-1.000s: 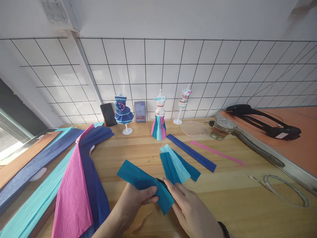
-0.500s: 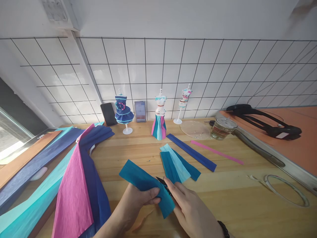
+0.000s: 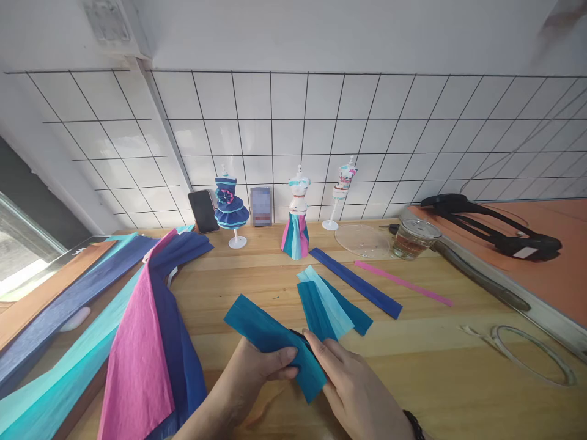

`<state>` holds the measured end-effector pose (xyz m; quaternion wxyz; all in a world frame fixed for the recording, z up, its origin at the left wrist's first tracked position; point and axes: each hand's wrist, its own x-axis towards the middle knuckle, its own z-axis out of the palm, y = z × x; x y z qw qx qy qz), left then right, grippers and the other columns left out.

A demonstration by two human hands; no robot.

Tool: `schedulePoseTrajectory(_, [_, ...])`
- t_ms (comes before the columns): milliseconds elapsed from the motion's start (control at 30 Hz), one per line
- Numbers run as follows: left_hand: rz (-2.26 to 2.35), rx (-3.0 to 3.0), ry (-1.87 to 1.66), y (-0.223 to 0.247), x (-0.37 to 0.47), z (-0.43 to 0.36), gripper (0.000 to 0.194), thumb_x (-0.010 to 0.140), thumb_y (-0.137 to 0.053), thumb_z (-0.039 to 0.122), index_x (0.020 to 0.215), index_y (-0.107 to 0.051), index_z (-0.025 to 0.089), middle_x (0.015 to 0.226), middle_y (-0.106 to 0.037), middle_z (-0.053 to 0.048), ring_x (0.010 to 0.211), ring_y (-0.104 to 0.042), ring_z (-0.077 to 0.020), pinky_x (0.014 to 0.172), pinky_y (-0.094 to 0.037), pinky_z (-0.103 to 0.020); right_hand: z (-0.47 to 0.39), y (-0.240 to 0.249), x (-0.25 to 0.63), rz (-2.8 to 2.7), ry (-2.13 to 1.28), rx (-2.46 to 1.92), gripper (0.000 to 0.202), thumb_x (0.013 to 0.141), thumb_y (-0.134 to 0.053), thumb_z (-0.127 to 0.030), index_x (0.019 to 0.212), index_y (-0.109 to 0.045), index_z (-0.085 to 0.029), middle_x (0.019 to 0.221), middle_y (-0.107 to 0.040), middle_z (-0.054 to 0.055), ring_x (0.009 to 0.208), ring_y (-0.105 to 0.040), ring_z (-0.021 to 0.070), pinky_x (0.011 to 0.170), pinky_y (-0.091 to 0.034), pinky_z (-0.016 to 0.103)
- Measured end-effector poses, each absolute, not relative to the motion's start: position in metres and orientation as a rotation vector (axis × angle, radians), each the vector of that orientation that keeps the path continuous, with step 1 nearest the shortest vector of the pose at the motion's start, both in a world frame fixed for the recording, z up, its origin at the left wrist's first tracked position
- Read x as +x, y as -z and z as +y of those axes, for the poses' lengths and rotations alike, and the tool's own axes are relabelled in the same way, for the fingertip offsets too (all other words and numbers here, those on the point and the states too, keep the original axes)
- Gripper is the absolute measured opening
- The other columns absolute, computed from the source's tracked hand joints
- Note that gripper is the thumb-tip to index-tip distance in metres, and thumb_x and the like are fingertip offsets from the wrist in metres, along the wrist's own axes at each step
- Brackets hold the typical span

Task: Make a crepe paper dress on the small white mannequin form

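Observation:
Between thumb and fingers, my left hand pinches a folded strip of teal crepe paper, which slants down to the right. My right hand is closed around small black scissors; their dark blades lie against the paper's upper edge, and the handles are hidden by my fingers. Just beyond my hands, cut teal and light-blue paper pieces lie fanned out. Behind them a mini dress form wears a skirt of pink, teal and light-blue panels.
A dress form in navy and a bare-stand form stand by the tiled wall. Blue and pink strips, a glass jar and a tape ring lie rightward. Long crepe sheets cover the left.
The scissor blades have closed somewhat on the teal paper, with less of them showing. Both hands hold nearly the same place; the whole view has shifted slightly.

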<state>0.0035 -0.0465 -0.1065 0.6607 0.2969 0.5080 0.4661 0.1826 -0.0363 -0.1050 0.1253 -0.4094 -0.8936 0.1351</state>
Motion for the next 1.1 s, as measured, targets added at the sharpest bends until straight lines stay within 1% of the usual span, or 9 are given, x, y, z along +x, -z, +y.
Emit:
schedulePoseTrajectory(200, [1.139,0.664,-1.058,0.1058,0.0036,-0.0464,0.044,0.053,-0.083,0.035,0.09,-0.071,0.014,0.084,-0.074,-0.009,0.079,-0.068,-0.0227,0.067,-0.055,-0.028,-0.0353,0.1084,0.1837,-2.59,-0.343,-1.183,0.064,0.073,-0.036,0.0,0.136,-0.039,-0.011,0.105,-0.064,0.015,0.084,-0.066,0.0256,0.073,-0.057,0.038])
schedulePoseTrajectory(333, [1.134,0.693,-1.054,0.1071,0.0057,-0.0469,0.045,0.054,-0.083,0.034,0.091,-0.069,0.013,0.083,-0.074,-0.01,0.078,-0.068,-0.023,0.063,-0.055,-0.027,-0.0349,0.1086,0.1825,-2.567,-0.37,-1.195,0.056,0.079,-0.033,-0.003,0.135,-0.041,-0.01,0.104,-0.064,0.016,0.083,-0.066,0.0258,0.072,-0.057,0.038])
schedulePoseTrajectory(433, [1.122,0.72,-1.052,0.1081,0.0078,-0.0475,0.044,0.054,-0.082,0.034,0.09,-0.069,0.012,0.082,-0.074,-0.011,0.076,-0.068,-0.0225,0.059,-0.053,-0.025,-0.0351,0.1068,0.1808,-2.558,-0.449,-1.223,0.057,0.081,-0.031,-0.003,0.136,-0.04,-0.012,0.103,-0.064,0.015,0.083,-0.066,0.026,0.072,-0.057,0.039])
schedulePoseTrajectory(533, [1.133,0.72,-1.045,0.1082,0.0092,-0.048,0.044,0.054,-0.082,0.034,0.09,-0.069,0.012,0.081,-0.073,-0.011,0.075,-0.067,-0.0223,0.058,-0.053,-0.024,-0.0353,0.1049,0.1801,-2.569,-0.525,-1.262,0.062,0.078,-0.031,-0.001,0.139,-0.037,-0.014,0.104,-0.063,0.014,0.086,-0.064,0.0267,0.073,-0.056,0.04])
schedulePoseTrajectory(700, [1.137,0.697,-1.028,0.108,0.0091,-0.0481,0.044,0.052,-0.083,0.035,0.087,-0.07,0.012,0.079,-0.073,-0.009,0.074,-0.067,-0.0206,0.06,-0.053,-0.024,-0.035,0.1038,0.1809,-2.616,-0.584,-1.307,0.075,0.069,-0.034,0.004,0.141,-0.032,-0.016,0.107,-0.061,0.013,0.089,-0.063,0.0273,0.076,-0.054,0.041])
schedulePoseTrajectory(867, [1.142,0.698,-1.013,0.1097,0.0081,-0.0476,0.047,0.051,-0.083,0.037,0.088,-0.07,0.012,0.079,-0.072,-0.009,0.072,-0.067,-0.0197,0.059,-0.053,-0.023,-0.0355,0.1038,0.1805,-2.638,-0.6,-1.315,0.078,0.066,-0.034,0.005,0.142,-0.031,-0.017,0.107,-0.061,0.012,0.088,-0.063,0.0263,0.077,-0.054,0.039])
schedulePoseTrajectory(1100, [1.141,0.731,-0.99,0.1094,0.0077,-0.0476,0.05,0.051,-0.082,0.04,0.091,-0.07,0.012,0.084,-0.073,-0.01,0.075,-0.067,-0.0203,0.061,-0.053,-0.024,-0.0363,0.1044,0.1796,-2.654,-0.562,-1.285,0.081,0.063,-0.034,0.007,0.141,-0.032,-0.016,0.107,-0.062,0.012,0.089,-0.063,0.0257,0.078,-0.054,0.038])
